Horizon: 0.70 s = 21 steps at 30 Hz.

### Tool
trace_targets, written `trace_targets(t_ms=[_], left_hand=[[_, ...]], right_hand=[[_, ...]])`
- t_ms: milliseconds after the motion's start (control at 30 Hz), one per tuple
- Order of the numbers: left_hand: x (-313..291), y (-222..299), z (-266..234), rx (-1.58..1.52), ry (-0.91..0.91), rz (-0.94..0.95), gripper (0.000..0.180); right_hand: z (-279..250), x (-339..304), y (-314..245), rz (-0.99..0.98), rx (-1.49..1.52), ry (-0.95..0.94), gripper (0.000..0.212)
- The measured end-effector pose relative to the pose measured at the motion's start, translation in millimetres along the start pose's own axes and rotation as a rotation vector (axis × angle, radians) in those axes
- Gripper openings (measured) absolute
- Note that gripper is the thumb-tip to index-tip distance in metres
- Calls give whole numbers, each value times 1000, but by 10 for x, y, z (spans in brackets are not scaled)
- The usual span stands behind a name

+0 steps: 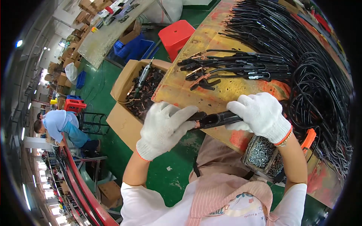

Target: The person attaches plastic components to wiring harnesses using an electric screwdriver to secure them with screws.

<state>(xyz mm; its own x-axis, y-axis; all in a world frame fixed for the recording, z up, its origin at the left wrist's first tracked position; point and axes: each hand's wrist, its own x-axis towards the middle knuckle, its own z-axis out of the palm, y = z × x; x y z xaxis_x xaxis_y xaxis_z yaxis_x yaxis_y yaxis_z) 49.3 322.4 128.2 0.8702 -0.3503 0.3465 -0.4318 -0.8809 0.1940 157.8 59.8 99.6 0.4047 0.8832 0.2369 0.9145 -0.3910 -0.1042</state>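
Observation:
Both my hands wear white knitted gloves with orange cuffs. Between them, at the near edge of the table, is a black electrode holder [217, 119] with a glimpse of copper at its left end. My left hand [166, 128] is closed around that end, fingers bent over it. My right hand [260, 116] grips the other end, thumb below and fingers above. On the yellow-stained table [217, 34] beyond them lie several similar black electrode holders [260, 67], some showing copper jaws.
At left, a cardboard box [122, 84] holds black and copper parts and a power screwdriver [144, 77]. Screws fill a tray [260, 152] near my right forearm, beside an orange-handled tool [308, 140]. Coiled black cables [313, 86] crowd the right. A red stool [176, 35] and another person [62, 126] are farther left.

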Motion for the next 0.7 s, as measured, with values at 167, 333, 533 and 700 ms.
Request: trace_targets(t_ms=[167, 333, 533, 700], left_hand=[[11, 207, 286, -250, 75, 5, 40], [-109, 155, 572, -1008, -354, -591, 52], [10, 466, 873, -1536, -235, -722, 95], [152, 771, 1020, -1445, -421, -529, 96]], right_hand=[[11, 54, -282, -42, -80, -36, 36], [-100, 53, -172, -121, -128, 283, 29], [-67, -350, -256, -85, 203, 521, 45], [175, -468, 33, 695, 1487, 790, 28]])
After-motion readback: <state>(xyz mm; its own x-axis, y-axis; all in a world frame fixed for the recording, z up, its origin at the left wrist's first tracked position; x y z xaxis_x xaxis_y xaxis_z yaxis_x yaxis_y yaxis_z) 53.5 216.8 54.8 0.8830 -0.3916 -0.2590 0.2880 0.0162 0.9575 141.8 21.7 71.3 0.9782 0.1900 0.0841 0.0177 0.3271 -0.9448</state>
